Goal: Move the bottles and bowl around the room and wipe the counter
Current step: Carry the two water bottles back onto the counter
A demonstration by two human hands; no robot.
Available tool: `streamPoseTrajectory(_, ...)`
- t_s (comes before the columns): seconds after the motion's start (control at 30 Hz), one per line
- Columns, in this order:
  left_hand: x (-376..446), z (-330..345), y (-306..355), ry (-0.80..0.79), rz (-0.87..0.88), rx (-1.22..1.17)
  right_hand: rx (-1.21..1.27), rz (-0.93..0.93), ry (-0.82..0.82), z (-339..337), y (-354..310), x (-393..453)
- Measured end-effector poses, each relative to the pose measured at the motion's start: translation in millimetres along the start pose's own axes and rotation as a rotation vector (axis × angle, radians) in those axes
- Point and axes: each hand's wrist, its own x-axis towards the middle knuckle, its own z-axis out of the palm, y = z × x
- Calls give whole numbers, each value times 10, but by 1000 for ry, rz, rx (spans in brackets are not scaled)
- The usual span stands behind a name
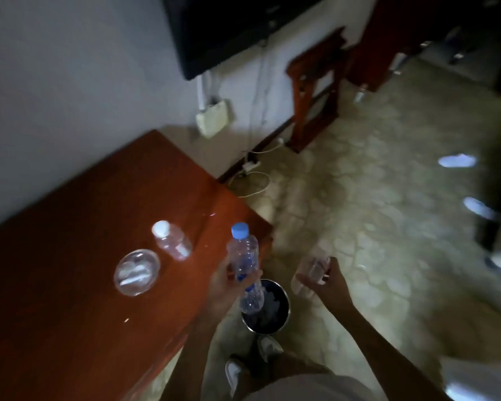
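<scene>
My left hand (229, 287) grips a clear plastic bottle with a blue cap (243, 256) by its middle, held upright just past the right end of the red-brown wooden counter (78, 285). My right hand (327, 282) holds a small clear object (315, 270) over the floor; blur hides what it is. On the counter stand a clear bottle with a white cap (171, 240) and, to its left, a clear glass bowl (136, 272).
A round metal bin (268, 306) with a dark liner sits on the floor under the blue-capped bottle, by my shoes. Cables and a power strip (250, 166) lie along the wall. A wooden stand (315, 91) and a wall-mounted TV (229, 30) are farther back.
</scene>
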Motion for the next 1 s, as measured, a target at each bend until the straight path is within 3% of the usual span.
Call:
streamPoseTrajectory(0.17,372,896,326,-248,109,200,97,81,250,-789,202,-66)
streamPoseTrajectory(0.33,705,1982,761,-523,88,142,229,125,430,-1543,392,170)
streamPoseTrajectory(0.57,1470,3674,1305,-558,112,171,275,105,518,-2887,657,1168)
streamPoseTrajectory(0.77,2150,5168,2251,-631,229,193,295,3,527,-4290,393,2148)
streamPoseTrajectory(1.0,3119,6209,2963,-614,271,160,420,-1,593,-5133,284,3388)
